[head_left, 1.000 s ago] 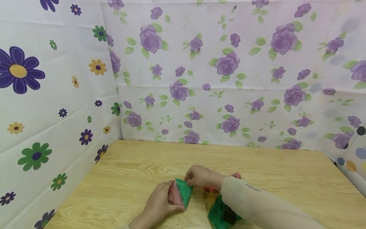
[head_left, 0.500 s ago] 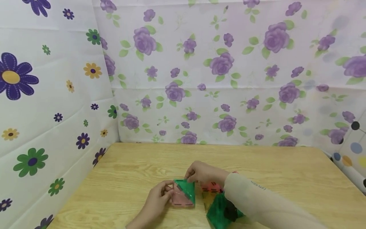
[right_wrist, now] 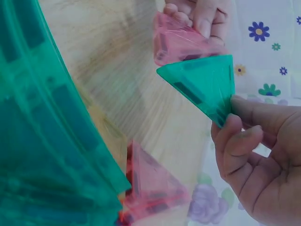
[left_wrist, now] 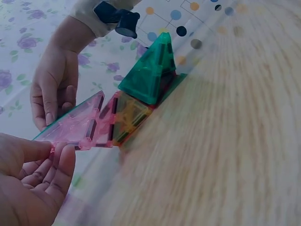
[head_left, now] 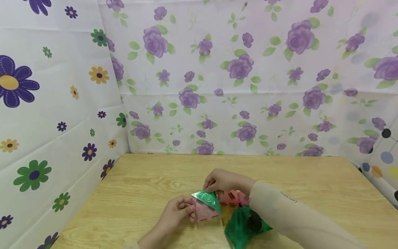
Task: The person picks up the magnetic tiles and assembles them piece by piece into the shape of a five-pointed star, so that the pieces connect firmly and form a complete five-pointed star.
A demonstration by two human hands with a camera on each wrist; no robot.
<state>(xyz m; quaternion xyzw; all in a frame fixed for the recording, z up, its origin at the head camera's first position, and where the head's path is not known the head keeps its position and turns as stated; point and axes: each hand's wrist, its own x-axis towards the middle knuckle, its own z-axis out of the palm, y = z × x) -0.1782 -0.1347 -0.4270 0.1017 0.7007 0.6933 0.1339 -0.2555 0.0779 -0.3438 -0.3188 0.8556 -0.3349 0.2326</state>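
Observation:
My left hand (head_left: 177, 211) pinches a pink translucent triangular magnetic tile (head_left: 206, 212) by its left edge, between thumb and fingers. Along the pink tile's slanted side lies a green triangular magnetic tile (head_left: 207, 198); the right wrist view shows this green tile (right_wrist: 207, 82) edge to edge with the pink one. At the green tile's outer edge, my right hand (head_left: 223, 180) pinches it with thumb and fingertips. Both tiles are held tilted, just left of a joined group with a red tile (head_left: 229, 197), a yellow tile (head_left: 228, 211) and a green pyramid-like part (head_left: 237, 226).
The group of joined tiles sits under my right forearm, partly covered by the sleeve (head_left: 289, 214). A dark wrist device (left_wrist: 127, 22) hangs from that sleeve. Beneath lies a wooden table (head_left: 149, 173), with flowered cloths (head_left: 217, 79) behind and to the left.
My left hand has shifted its fingers from around the pink tile to its left edge. Both hands have turned the joined pink and green tiles and brought them right, closer to the red tile.

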